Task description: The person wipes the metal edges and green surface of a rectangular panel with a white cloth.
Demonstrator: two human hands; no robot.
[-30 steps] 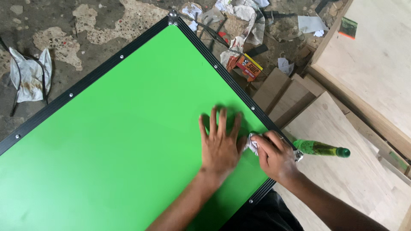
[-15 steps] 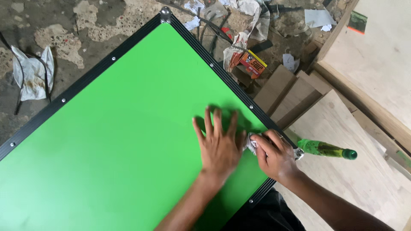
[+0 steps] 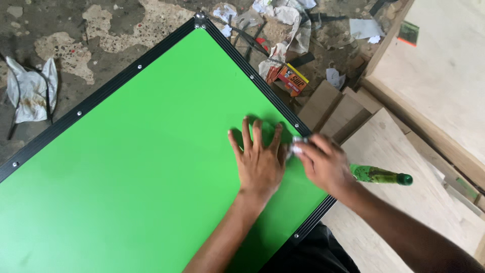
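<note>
A large bright green panel (image 3: 136, 167) with a black ribbed metal edge (image 3: 252, 76) lies flat below me. My left hand (image 3: 260, 159) rests palm down on the green surface near the right edge, fingers spread. Beside it my right hand (image 3: 323, 164) presses a small crumpled white cloth (image 3: 297, 146) against the black edge strip. A green bottle (image 3: 381, 175) lies on its side just right of that hand, on a plywood sheet.
Plywood sheets (image 3: 404, 202) and wooden blocks (image 3: 333, 108) lie to the right. Crumpled paper, a small orange-red box (image 3: 292, 79) and debris litter the rough concrete floor at the top. A dirty white rag (image 3: 30, 93) lies at the far left.
My right hand with the cloth has slid slightly up along the black edge. The left hand stays flat on the panel. The view has shifted a little.
</note>
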